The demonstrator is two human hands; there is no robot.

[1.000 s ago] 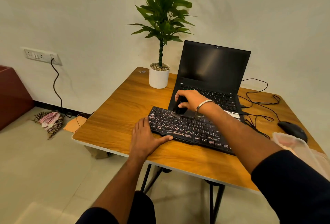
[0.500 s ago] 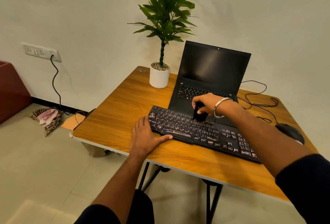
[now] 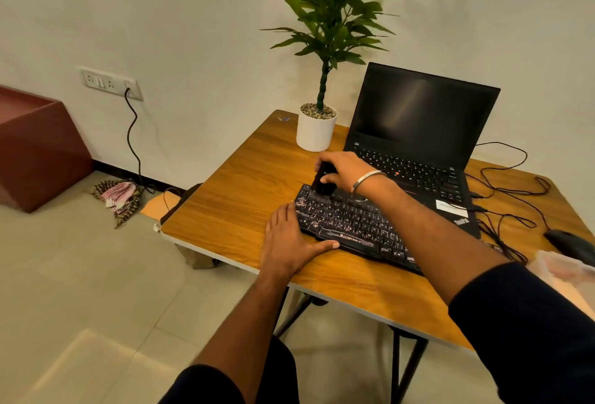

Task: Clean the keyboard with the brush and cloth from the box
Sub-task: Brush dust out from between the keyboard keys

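Now the brush [image 3: 323, 182], gripped in the right hand [image 3: 346, 170], has been swept back to the keyboard's [image 3: 351, 226] far left corner; another pass seems begun. The keyboard is steadied by the flat left hand [image 3: 289, 241].

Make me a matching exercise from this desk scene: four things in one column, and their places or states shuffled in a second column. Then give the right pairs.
Things:
1. brush
2. left hand
3. plant pot
4. laptop

Places or states:
A. open, with a dark screen, behind the keyboard
B. held in the right hand, over the keyboard's far left corner
C. at the table's far edge, left of the laptop
D. flat on the table against the keyboard's left end

Pairs: 1-B, 2-D, 3-C, 4-A
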